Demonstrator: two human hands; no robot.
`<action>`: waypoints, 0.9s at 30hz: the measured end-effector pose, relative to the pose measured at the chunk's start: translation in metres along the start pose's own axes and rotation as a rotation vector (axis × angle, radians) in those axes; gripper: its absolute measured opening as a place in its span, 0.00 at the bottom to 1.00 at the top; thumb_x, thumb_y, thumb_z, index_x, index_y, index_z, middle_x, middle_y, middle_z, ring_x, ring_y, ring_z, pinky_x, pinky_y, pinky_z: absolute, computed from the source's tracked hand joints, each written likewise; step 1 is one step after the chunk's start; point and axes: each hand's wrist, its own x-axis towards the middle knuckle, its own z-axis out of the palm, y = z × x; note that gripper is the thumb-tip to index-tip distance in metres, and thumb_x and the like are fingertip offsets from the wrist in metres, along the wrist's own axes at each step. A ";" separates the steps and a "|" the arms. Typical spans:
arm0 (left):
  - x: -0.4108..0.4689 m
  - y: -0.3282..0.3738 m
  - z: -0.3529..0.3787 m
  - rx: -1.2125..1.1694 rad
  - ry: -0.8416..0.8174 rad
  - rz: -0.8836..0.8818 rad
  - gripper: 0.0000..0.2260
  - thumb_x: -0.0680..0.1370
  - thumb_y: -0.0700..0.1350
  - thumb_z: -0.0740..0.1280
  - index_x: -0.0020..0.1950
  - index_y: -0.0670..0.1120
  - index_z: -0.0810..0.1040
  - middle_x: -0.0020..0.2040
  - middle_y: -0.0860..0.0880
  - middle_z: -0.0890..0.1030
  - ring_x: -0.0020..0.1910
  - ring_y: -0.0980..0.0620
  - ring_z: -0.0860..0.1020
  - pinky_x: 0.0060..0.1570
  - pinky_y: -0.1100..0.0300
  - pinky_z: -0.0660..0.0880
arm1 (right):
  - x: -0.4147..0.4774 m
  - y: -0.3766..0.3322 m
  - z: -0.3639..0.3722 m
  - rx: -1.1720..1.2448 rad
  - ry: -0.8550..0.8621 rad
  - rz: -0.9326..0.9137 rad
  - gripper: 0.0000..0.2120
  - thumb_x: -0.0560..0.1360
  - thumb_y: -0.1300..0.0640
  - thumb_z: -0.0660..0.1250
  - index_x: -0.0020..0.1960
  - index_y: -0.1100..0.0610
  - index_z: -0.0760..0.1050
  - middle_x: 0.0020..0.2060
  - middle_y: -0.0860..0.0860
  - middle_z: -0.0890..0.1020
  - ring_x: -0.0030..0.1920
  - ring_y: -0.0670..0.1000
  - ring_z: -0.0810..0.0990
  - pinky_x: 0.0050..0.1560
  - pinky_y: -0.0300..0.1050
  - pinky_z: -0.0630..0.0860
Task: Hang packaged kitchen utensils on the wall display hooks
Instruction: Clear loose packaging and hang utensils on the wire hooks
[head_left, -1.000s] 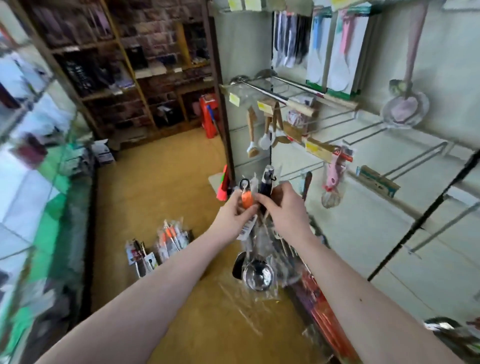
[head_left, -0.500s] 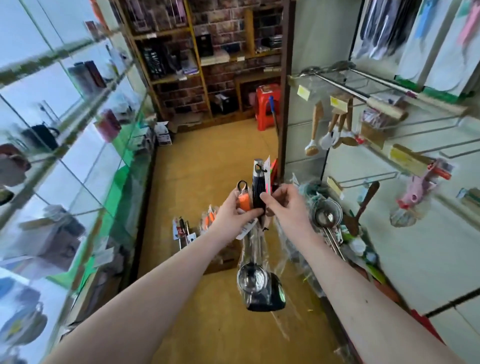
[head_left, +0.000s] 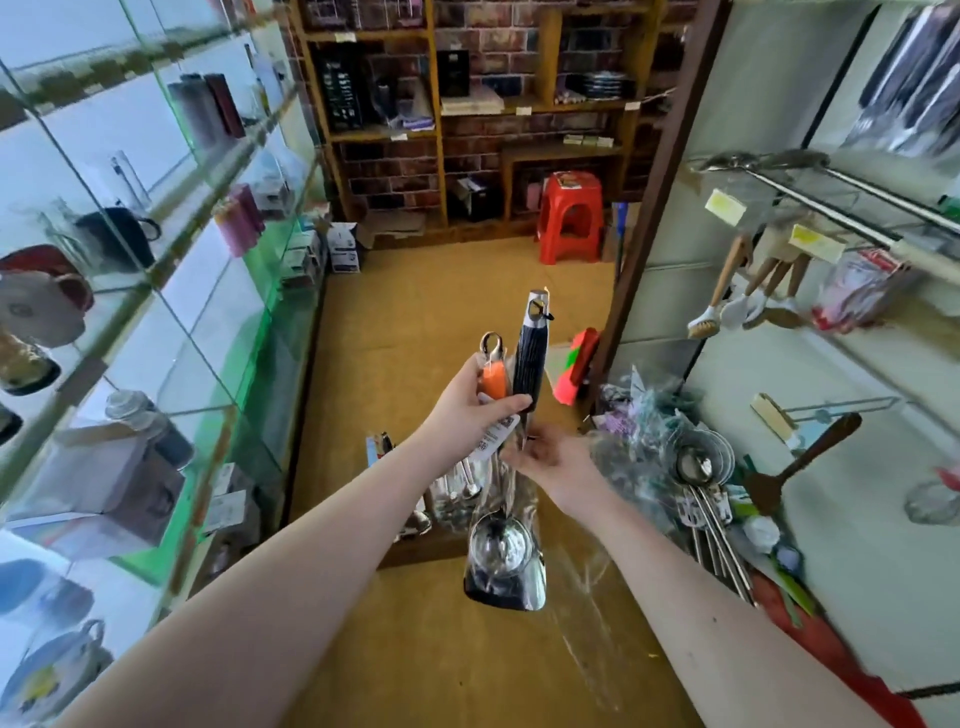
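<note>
Shop aisle (head_left: 415, 312); packaged utensils (head_left: 528, 364) upright in grip of left hand (head_left: 467, 413), pinch of right hand (head_left: 558, 462) below.

The packaged utensils (head_left: 506, 551) hide the right hand's (head_left: 558, 462) fingertips; top-right hanging packs (head_left: 914, 78) are blurred.

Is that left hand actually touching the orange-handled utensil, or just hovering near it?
Touching. The head view shows the left hand gripping the orange-handled utensil, with its thumb lying across the bottom of the handle and no gap between them.

Ochre floor (head_left: 415, 312) — red stool (head_left: 570, 218) at the far end, wrapped utensil heap (head_left: 665, 457) at right
</note>
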 end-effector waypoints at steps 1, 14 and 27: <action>0.002 -0.005 -0.013 0.003 0.008 -0.007 0.11 0.75 0.42 0.71 0.50 0.52 0.70 0.46 0.52 0.82 0.47 0.47 0.82 0.54 0.48 0.78 | 0.008 -0.004 0.012 -0.018 -0.001 -0.002 0.16 0.75 0.54 0.69 0.60 0.58 0.73 0.41 0.44 0.80 0.37 0.33 0.78 0.39 0.27 0.71; 0.045 -0.066 -0.110 -0.057 0.317 -0.180 0.32 0.68 0.51 0.77 0.65 0.48 0.64 0.51 0.48 0.79 0.47 0.50 0.80 0.48 0.53 0.78 | 0.114 -0.012 0.107 -0.182 -0.079 0.022 0.11 0.78 0.58 0.64 0.40 0.47 0.67 0.30 0.44 0.71 0.30 0.45 0.71 0.35 0.38 0.67; 0.123 -0.144 -0.148 -0.186 0.234 -0.551 0.17 0.70 0.40 0.75 0.57 0.45 0.75 0.51 0.47 0.81 0.46 0.51 0.81 0.45 0.59 0.79 | 0.266 0.015 0.124 -0.112 -0.137 0.175 0.07 0.79 0.55 0.63 0.49 0.57 0.78 0.42 0.55 0.82 0.38 0.54 0.79 0.41 0.51 0.77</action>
